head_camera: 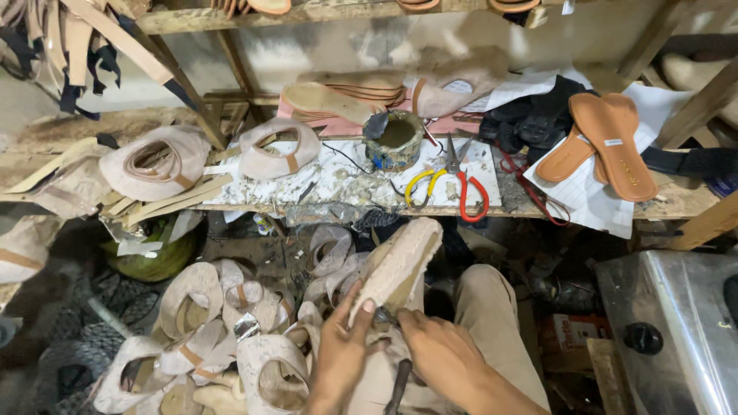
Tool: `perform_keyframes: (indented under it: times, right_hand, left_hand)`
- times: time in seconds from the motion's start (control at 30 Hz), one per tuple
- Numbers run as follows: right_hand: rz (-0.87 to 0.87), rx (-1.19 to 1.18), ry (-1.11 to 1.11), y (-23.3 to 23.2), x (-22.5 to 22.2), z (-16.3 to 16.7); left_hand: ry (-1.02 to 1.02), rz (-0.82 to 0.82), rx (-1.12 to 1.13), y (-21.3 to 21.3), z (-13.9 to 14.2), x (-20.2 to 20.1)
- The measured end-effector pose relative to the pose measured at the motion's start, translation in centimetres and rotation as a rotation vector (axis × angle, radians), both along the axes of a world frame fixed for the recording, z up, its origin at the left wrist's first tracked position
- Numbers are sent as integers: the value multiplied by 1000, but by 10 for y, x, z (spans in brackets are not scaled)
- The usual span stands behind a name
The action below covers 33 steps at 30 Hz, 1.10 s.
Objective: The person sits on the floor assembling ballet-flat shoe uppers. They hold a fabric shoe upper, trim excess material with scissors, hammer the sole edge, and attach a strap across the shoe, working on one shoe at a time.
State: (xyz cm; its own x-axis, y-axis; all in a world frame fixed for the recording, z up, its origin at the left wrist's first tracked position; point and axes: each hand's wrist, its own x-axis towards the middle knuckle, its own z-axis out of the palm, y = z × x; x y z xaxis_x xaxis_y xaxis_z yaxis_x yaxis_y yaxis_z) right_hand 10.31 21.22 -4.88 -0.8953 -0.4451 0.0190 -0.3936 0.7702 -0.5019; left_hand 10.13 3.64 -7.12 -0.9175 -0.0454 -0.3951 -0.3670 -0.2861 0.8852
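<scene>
My left hand [340, 350] grips the near end of a pale beige shoe sole [400, 263], which points away from me toward the bench. My right hand [440, 352] rests against the same end and holds a dark metal tool [399, 384] that runs down toward my lap. Both hands sit over my knee in beige trousers [492, 315].
A worn workbench [346, 184] carries a glue tin [396, 140], scissors with red and yellow handles [453, 184], tan insoles [607, 142] on white paper and stacked soles [346, 96]. Several pale shoe uppers [223, 330] lie piled on the floor at left. A metal box [676, 323] stands at right.
</scene>
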Motion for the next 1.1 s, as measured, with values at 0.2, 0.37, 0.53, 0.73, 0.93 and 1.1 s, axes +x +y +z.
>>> perform_keyframes:
  times: [0.2, 0.37, 0.53, 0.73, 0.93, 1.1]
  right_hand:
    - [-112, -171, -653, 15, -18, 5]
    - [112, -235, -561, 22, -33, 13]
    - [-117, -606, -862, 5, -21, -5]
    - [21, -576, -794, 7, -29, -18]
    - [275, 47, -747, 47, -63, 10]
    - [-21, -98, -15, 88, -131, 22]
  left_hand:
    - [464, 151, -608, 21, -18, 18]
    - [620, 184, -818, 29, -21, 23]
    - [-76, 100, -195, 15, -4, 11]
    - [-326, -138, 63, -18, 25, -30]
    - [-95, -186, -142, -3, 21, -20]
    - [76, -114, -289, 0, 2, -15]
